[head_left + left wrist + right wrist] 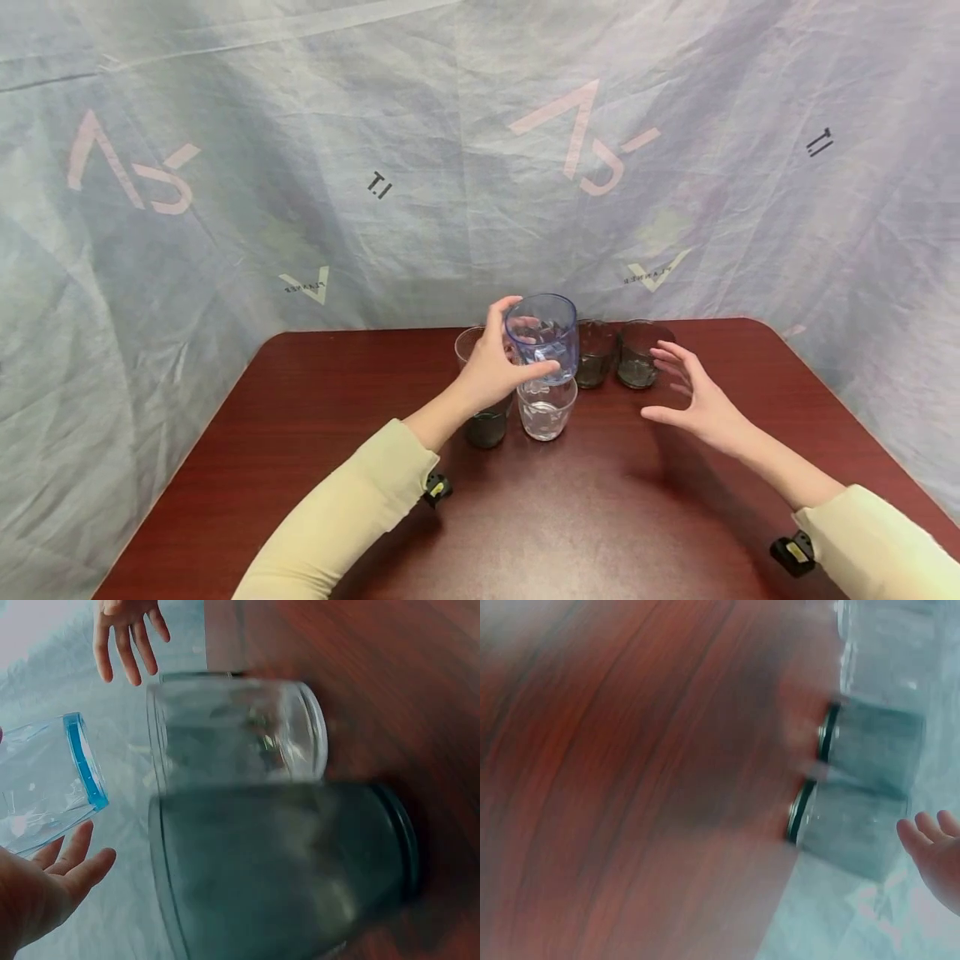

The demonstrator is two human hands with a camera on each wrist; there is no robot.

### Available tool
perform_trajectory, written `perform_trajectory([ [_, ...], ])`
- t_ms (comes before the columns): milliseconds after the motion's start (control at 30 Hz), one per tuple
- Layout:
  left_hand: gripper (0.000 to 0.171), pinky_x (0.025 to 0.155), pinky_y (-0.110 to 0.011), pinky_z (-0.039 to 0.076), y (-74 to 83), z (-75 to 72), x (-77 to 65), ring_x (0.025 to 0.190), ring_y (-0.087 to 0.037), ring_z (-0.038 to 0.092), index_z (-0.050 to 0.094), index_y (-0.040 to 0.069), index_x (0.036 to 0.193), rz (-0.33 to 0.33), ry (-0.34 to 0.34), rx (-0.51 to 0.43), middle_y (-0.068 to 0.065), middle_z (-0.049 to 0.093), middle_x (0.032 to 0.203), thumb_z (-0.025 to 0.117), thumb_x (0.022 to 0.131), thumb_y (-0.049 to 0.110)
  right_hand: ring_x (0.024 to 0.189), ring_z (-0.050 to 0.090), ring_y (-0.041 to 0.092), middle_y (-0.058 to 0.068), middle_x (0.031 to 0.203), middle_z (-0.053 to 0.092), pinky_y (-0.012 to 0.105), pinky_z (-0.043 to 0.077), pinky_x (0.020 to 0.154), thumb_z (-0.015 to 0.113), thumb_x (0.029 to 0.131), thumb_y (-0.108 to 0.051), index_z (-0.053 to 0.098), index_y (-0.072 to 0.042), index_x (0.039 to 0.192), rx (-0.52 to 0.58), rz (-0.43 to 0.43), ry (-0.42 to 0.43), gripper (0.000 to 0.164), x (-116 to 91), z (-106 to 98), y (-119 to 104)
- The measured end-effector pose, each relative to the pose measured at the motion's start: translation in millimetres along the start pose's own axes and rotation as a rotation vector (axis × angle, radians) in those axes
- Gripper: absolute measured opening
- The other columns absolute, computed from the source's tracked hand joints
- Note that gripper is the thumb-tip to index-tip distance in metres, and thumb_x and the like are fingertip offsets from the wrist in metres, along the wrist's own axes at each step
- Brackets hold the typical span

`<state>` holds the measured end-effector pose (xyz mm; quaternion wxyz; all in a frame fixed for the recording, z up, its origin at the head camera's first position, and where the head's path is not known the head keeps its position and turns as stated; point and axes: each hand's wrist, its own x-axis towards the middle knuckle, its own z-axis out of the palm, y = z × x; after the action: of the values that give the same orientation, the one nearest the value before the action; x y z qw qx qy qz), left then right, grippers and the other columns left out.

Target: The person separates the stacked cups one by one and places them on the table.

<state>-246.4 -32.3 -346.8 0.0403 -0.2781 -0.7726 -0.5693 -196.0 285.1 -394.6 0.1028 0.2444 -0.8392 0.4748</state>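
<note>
My left hand point(487, 371) grips a blue-tinted glass point(546, 333) from its left side, thumb across the front. In the head view the glass's base overlaps the rim of a clear glass point(546, 415) on the table; the left wrist view shows the blue glass point(41, 780) raised off the tabletop. Partly behind my left hand stands a taller dark green glass point(486, 429). On the right, my right hand point(705, 404) hovers with fingers spread and holds nothing. Nearest to it is a dark grey glass point(637, 362), with another dark glass point(592, 362) just left of it.
The glasses are grouped near the back of a reddish-brown wooden table point(600, 517). A grey printed cloth point(450, 167) hangs behind it and along both sides. Dark wrist-worn devices sit by the sleeves point(352, 492).
</note>
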Motion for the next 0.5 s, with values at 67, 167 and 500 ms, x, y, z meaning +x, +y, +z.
perform_trajectory([
  [67, 0.094, 0.082, -0.038, 0.050, 0.5, 8.1, 1.5, 0.101, -0.017, 0.057, 0.021, 0.027, 0.147, -0.002, -0.014, 0.014, 0.006, 0.056, 0.128, 0.084, 0.077, 0.026, 0.129, 0.034, -0.002, 0.023, 0.145, 0.033, 0.008, 0.032, 0.095, 0.078, 0.079, 0.003, 0.018, -0.009, 0.152, -0.036, 0.002, 0.015, 0.095, -3.5, -6.0, 3.3],
  [167, 0.096, 0.088, -0.039, 0.050, 1.5, 20.1, 4.3, 0.107, -0.013, 0.057, 0.024, 0.029, 0.148, 0.011, -0.040, 0.028, 0.006, 0.057, 0.126, 0.086, 0.075, 0.026, 0.128, 0.033, -0.005, 0.013, 0.145, 0.035, 0.007, 0.032, 0.093, 0.079, 0.078, 0.003, 0.018, -0.011, 0.153, -0.088, 0.007, 0.042, 0.097, -8.4, -14.4, 8.6],
  [500, 0.096, 0.090, -0.032, 0.047, 0.0, 59.3, 17.7, 0.112, -0.012, 0.056, 0.027, 0.030, 0.147, -0.013, -0.097, 0.100, 0.004, 0.056, 0.129, 0.088, 0.073, 0.027, 0.129, 0.031, -0.007, 0.011, 0.149, 0.033, 0.002, 0.027, 0.089, 0.083, 0.076, -0.005, 0.017, -0.014, 0.154, -0.249, 0.040, 0.101, 0.103, -23.0, -38.3, 12.6],
])
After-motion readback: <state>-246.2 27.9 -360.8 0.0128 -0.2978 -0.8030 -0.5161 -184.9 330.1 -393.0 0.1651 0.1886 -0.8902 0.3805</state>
